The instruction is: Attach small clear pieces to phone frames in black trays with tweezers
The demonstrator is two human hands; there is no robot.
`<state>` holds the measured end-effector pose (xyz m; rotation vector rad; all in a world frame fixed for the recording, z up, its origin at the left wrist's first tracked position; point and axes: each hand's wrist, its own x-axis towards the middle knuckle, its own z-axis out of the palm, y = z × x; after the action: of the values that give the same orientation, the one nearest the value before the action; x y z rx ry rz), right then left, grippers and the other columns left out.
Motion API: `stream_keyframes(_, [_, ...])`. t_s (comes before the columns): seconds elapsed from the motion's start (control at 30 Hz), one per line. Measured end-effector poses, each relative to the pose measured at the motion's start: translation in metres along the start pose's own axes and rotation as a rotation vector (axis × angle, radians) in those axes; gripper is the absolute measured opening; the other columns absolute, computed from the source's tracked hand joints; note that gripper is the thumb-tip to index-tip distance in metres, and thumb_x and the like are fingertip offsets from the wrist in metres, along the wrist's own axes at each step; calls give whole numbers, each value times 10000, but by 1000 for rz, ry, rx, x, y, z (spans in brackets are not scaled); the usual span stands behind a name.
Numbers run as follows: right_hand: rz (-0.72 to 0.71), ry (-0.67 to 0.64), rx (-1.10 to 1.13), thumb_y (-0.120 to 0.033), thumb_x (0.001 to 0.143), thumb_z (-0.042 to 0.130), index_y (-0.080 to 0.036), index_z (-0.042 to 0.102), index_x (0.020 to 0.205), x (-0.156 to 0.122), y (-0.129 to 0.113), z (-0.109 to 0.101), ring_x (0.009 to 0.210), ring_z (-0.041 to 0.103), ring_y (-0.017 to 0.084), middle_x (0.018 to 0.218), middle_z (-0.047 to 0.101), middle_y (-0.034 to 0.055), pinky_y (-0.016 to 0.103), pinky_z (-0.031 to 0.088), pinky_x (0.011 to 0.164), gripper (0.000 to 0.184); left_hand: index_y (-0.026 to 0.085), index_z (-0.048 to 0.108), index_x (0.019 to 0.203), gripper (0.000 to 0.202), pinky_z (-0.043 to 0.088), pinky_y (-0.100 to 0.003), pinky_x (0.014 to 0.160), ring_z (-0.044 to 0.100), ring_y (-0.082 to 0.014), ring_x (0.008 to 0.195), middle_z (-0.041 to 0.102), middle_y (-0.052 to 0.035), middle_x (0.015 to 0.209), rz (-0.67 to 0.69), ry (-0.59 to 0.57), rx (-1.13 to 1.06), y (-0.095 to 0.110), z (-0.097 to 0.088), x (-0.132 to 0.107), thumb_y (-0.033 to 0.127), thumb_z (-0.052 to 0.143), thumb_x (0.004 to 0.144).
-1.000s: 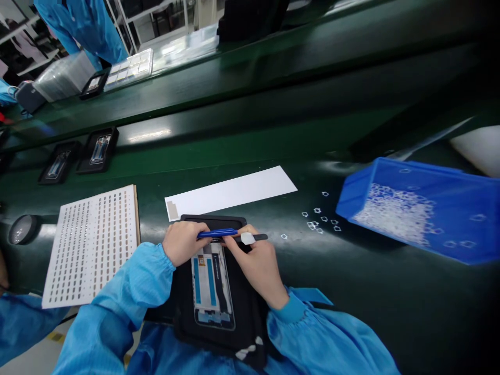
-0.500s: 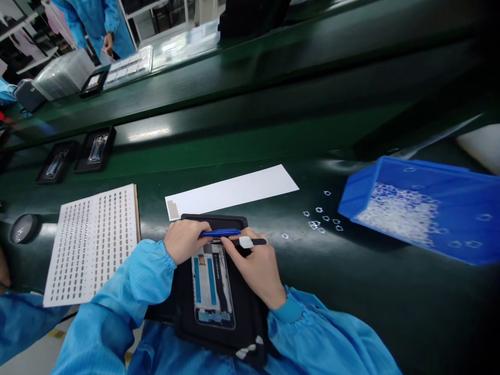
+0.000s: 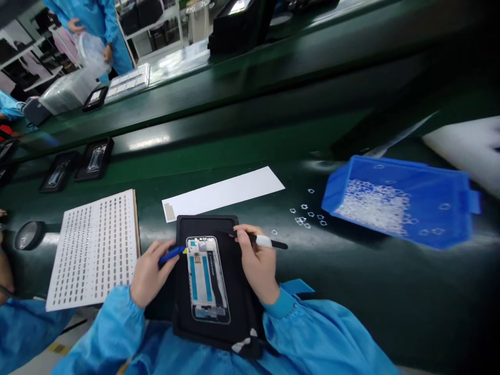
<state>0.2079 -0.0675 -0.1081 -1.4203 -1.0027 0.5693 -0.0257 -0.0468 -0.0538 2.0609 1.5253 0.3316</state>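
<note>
A phone frame [image 3: 206, 278] lies face up in a black tray [image 3: 219, 312] at the near edge of the green bench. My left hand [image 3: 150, 273] sits at the tray's left side, closed on a blue tool [image 3: 172, 253] whose tip points at the frame's upper left corner. My right hand [image 3: 255, 260] rests on the tray's upper right, closed on a black pen-like tool [image 3: 262, 240] with a white band. A white sheet of several small parts [image 3: 94, 249] lies left of the tray.
A white paper strip [image 3: 224, 191] lies beyond the tray. A tilted blue bin [image 3: 398, 200] of small clear parts stands at right, with loose parts [image 3: 307, 216] scattered beside it. Two more black trays [image 3: 78, 164] sit on the conveyor at left. A person in blue [image 3: 94, 31] stands far back.
My hands have parted: the left hand with the blue tool moved left and down off the frame's top, and the right hand shifted right. The frame's top end now shows.
</note>
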Motion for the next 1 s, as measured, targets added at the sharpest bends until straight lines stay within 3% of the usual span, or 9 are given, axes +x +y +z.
stream_keyframes(0.1, [-2,19,18,-364,984,423,-207,656,1032,-4,0,3,790,571,181,943,625,53,352,479,775,285,180,590,1283,483,546,-380,877,635,-267,1028,596,-126,1106,-93,-57,-82,-17,17,-53,457,546,890])
stream_keyframes(0.2, [16,40,58,-387,990,416,-212,658,1093,-7,-1,8,743,570,165,911,622,46,333,498,728,316,230,431,1439,654,500,-406,1000,534,-303,1245,526,-134,1348,-151,-87,-291,-22,40,-92,478,597,857])
stream_keyframes(0.33, [57,110,120,-410,1002,393,-196,621,1108,-2,-7,7,684,588,155,796,635,25,308,515,664,330,270,226,1528,772,481,-403,1040,502,-295,1292,506,-91,1426,-281,-115,-680,-15,39,-99,530,549,877])
stream_keyframes(0.43, [19,187,119,-357,1022,359,-197,548,1174,6,-9,-3,655,610,155,721,646,0,305,522,656,290,270,344,1488,757,473,-366,1054,466,-298,1323,479,-61,1457,-334,-31,-756,-6,7,-58,517,631,833])
stream_keyframes(0.53, [-160,58,-39,-239,1007,364,-201,509,1230,15,0,-12,787,662,177,867,700,37,334,536,735,268,286,402,1452,723,545,-285,940,528,-269,1264,501,-45,1437,-321,134,-814,0,-28,16,473,679,811])
stream_keyframes(0.67, [-474,-280,-447,-35,888,334,-189,578,1191,31,24,1,1086,610,202,1127,681,82,395,466,957,418,249,396,1449,669,515,-185,541,675,-155,745,696,-65,1001,-273,267,-756,-3,-56,134,355,663,846])
stream_keyframes(0.77, [-581,-369,-534,43,768,353,-194,630,1146,44,36,25,1164,561,207,1186,667,64,423,368,1059,525,158,413,1430,599,346,-182,404,492,-82,430,601,-1,667,-363,330,-584,-10,-70,200,341,609,894])
stream_keyframes(0.87, [-628,-389,-593,56,723,374,-150,638,1141,54,37,42,1139,561,252,1214,651,113,453,381,1009,535,82,504,1325,475,410,-213,499,519,-100,498,581,-3,666,-383,433,-491,-16,-80,228,311,576,915])
stream_keyframes(1.0, [-659,-357,-711,47,744,384,-107,609,1166,62,40,49,1067,575,277,1219,638,153,433,412,905,502,111,670,1027,271,481,-277,768,614,-179,792,631,-62,779,-306,458,-355,-11,-67,199,308,503,942])
